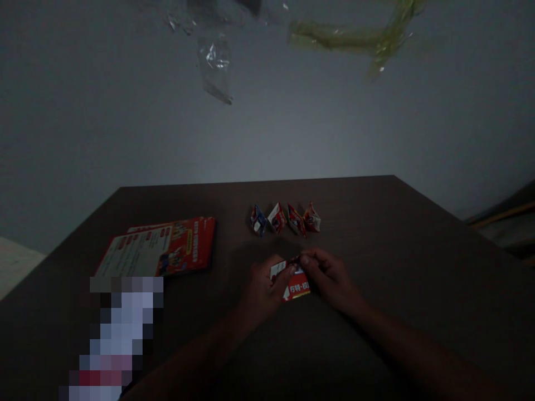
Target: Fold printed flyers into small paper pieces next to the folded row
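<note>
A small folded piece of red and white printed paper [297, 287] is held up between both hands over the table. My left hand [267, 284] grips its left side, the thumb lying across the front. On the right, my right hand [328, 275] pinches the paper's upper right corner between thumb and fingers. Beyond the hands stand several small folded paper pieces in a row, among them a blue one [258, 221] at the left end and a red and white one [312, 219] at the right end.
A stack of red and white printed sheets [188, 245] lies on the left of the dark table [355, 206]. A pixelated area covers the lower left. Behind the table is a grey wall [292, 128] with clear plastic [216, 69] and yellowish tape [343, 38].
</note>
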`<state>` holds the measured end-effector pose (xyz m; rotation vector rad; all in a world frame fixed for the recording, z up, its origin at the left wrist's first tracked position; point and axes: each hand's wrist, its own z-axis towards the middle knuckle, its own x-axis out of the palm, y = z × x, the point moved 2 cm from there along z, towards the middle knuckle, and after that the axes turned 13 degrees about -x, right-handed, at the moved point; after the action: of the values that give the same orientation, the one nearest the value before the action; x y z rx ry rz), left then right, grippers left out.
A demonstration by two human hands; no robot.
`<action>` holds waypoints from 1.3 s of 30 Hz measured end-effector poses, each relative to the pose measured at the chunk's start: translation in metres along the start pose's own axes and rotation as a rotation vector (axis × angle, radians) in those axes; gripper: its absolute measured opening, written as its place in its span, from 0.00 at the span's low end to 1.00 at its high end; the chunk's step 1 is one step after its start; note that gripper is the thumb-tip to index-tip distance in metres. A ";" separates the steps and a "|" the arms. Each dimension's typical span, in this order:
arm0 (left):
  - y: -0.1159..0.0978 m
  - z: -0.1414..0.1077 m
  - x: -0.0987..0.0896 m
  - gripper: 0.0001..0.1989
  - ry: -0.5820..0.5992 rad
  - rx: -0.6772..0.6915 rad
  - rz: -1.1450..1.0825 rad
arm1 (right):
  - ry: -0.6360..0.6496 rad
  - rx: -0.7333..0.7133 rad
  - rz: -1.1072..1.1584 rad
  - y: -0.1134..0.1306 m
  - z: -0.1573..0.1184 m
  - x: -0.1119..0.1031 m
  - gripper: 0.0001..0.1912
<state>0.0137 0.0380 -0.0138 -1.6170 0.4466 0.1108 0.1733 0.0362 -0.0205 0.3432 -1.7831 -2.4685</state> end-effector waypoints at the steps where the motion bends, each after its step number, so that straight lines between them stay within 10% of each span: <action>1: 0.001 0.000 0.000 0.14 -0.020 -0.001 -0.004 | 0.013 0.007 0.008 -0.001 0.000 0.000 0.14; 39: 0.002 0.003 -0.005 0.13 -0.173 -0.008 -0.167 | 0.070 0.074 0.132 -0.009 0.005 0.001 0.14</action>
<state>0.0090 0.0421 -0.0149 -1.6300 0.1779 0.1249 0.1714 0.0436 -0.0276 0.3023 -1.8100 -2.2782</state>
